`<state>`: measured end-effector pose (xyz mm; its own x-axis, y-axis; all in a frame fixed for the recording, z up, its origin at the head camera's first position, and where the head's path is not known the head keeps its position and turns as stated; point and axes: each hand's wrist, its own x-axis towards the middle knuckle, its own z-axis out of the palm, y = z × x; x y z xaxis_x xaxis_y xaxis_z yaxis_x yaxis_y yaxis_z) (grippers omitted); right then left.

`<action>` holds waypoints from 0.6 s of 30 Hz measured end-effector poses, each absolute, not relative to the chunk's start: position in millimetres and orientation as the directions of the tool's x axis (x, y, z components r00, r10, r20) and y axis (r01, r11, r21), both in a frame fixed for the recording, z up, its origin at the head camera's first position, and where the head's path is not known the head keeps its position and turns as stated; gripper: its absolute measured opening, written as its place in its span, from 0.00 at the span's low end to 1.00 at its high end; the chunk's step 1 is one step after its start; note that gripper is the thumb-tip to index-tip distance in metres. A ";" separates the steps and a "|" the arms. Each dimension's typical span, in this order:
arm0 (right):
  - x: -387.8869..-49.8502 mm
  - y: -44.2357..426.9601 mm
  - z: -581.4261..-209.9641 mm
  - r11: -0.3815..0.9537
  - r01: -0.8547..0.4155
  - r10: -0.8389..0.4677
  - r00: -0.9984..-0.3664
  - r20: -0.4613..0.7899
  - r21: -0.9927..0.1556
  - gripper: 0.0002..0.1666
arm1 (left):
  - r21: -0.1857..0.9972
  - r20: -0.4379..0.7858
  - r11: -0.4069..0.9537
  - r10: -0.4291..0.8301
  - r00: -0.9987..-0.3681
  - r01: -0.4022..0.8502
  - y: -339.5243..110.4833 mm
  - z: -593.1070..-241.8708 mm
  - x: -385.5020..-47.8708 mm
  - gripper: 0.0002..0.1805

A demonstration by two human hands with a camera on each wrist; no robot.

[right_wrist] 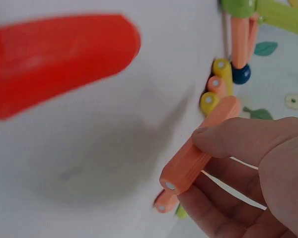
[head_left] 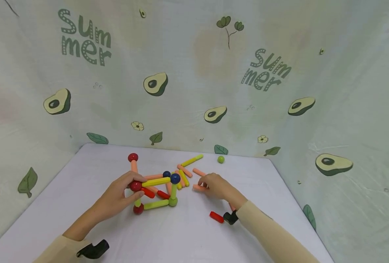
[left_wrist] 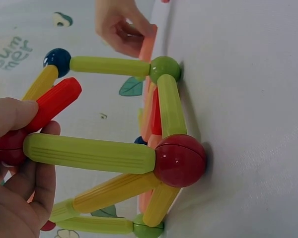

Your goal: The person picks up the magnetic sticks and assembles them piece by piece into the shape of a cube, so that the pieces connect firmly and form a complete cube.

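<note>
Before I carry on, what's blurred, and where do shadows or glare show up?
Right wrist view: the big red stick at left is out of focus, the pinched salmon stick looks sharper, a soft shadow darkens the white tabletop; left wrist view: faint highlights on the large red ball; head view: soft, even-looking light, no strong glare.

Pale fabric backdrop [head_left: 188,44] printed with avocados [head_left: 156,84], leaves [head_left: 97,138], flowers [head_left: 137,126] and green "summer" lettering [head_left: 84,37], white-covered table [head_left: 188,233] in front
</note>
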<state>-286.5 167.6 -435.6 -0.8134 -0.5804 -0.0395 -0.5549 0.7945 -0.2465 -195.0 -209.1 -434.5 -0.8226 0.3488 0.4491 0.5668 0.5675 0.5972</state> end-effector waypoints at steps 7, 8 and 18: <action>-249.9 152.9 -420.5 0.612 -0.702 -0.720 -0.685 0.112 -0.364 0.13 | 0.598 0.460 0.562 0.344 -0.819 0.571 -209.7 -434.4 -195.3 0.26; -245.0 148.6 -419.4 0.592 -0.708 -0.727 -0.675 0.124 -0.385 0.15 | 0.598 0.459 0.563 0.342 -0.820 0.570 -209.7 -434.5 -195.4 0.26; -215.6 96.2 -423.3 0.515 -0.735 -0.746 -0.638 0.191 -0.442 0.16 | 0.600 0.462 0.560 0.340 -0.819 0.571 -208.1 -436.0 -195.6 0.26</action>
<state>-215.6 96.2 -423.3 -0.6378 -0.7461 0.1909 -0.7346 0.5149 -0.4418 -195.6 -208.1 -436.0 -0.8193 0.3400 0.4616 0.5708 0.5601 0.6005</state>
